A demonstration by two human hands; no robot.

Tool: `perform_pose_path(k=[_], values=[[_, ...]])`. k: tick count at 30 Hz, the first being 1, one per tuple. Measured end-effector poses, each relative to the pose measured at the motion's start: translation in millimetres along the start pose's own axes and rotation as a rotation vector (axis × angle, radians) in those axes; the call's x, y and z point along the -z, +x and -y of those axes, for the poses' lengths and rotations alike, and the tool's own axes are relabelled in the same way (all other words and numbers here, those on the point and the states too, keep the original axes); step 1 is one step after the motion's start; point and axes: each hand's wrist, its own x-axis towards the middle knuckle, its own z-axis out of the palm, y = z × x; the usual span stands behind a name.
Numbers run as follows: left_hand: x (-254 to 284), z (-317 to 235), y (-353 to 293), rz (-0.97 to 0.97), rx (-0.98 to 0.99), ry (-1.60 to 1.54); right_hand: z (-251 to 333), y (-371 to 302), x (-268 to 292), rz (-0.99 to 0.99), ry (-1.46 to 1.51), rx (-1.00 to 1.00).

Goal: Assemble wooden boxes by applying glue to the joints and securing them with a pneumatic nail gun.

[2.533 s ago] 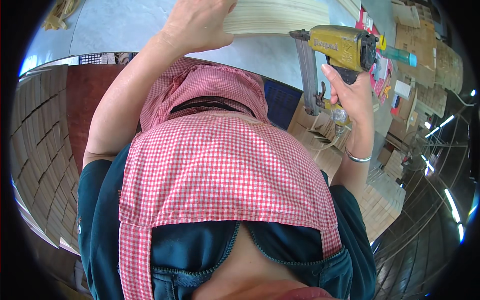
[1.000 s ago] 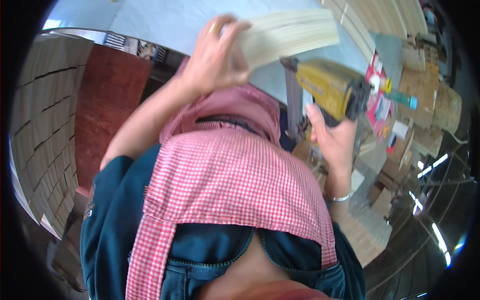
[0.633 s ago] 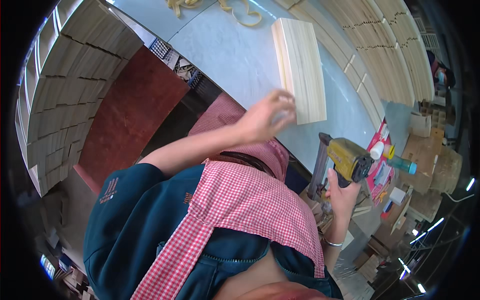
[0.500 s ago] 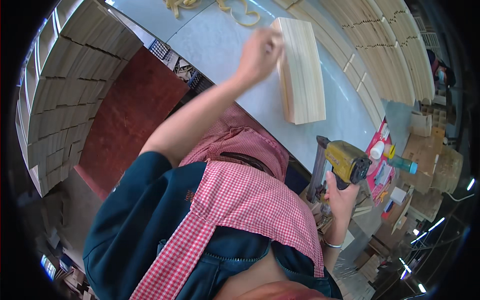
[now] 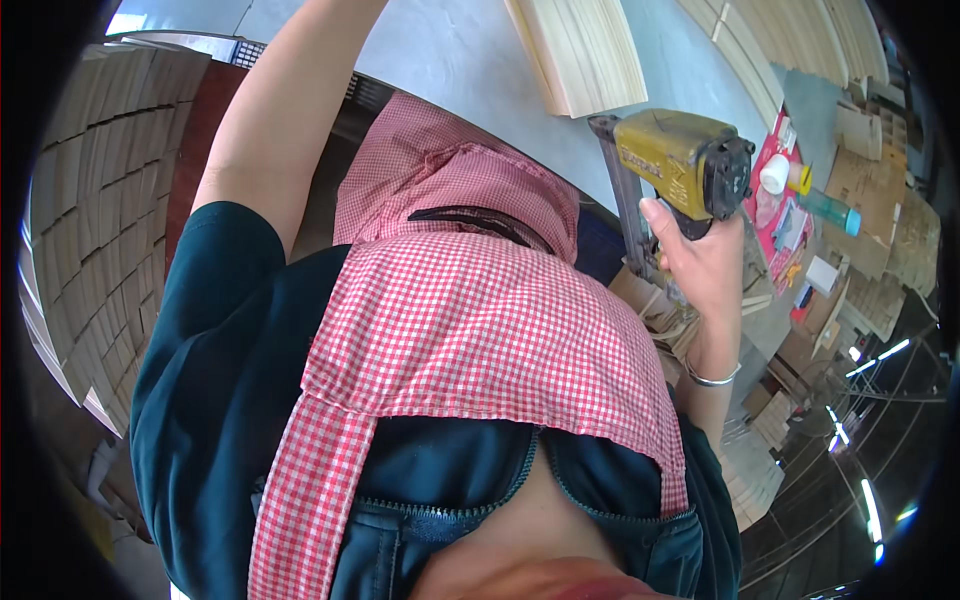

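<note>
Presently, the right hand [image 5: 708, 255] is closed around the handle of a yellow nail gun [image 5: 672, 152], with the thumb lying along the near side of the grip; whether a finger rests on the trigger, I cannot tell. Of the left arm only the forearm [image 5: 300, 105] is visible. It leaves through the upper border, so the left hand is out of sight and I cannot say if it holds something. The two hands are well apart.

On the pale tabletop [image 5: 440, 62] lies a long wooden piece [image 5: 585, 55], its near end close to the tabletop's near edge and just beside the nose of the tool. Its far end is cut off from view.

As I judge, the tool is rather heavy and hard, with most weight in its upper body, so the handle below this body is the right place to hold it, with a firm wrist. The wooden piece should be stiff, dry and quite light, not easily broken, but it may slide on such a smooth surface; its two long sides offer the best hold.

Compared with half a second ago, the left hand, which was then at the left long side of the wood, has gone out of view. The right hand keeps the same grip.
</note>
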Motion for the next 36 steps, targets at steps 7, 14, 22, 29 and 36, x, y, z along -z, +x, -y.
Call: perform_pose_path(k=[7,14,22,29,36], values=[[2.7,1.4,-5.2,-0.004,0.024,0.020,4.0,5.6,-2.5,0.017,0.001,0.041],[-0.8,-13.7,-7.4,-0.017,0.098,0.049,5.7,9.3,2.7,0.027,-0.026,0.009],[0.9,-12.6,-7.6,-0.067,0.129,0.080,12.6,6.7,16.8,-0.007,-0.022,-0.050],[2.5,-26.5,-12.2,-0.083,0.098,0.092,6.9,17.7,19.6,0.003,-0.002,-0.054],[1.0,-15.3,-6.3,-0.067,0.104,0.091,4.9,22.6,19.4,0.027,0.012,-0.117]])
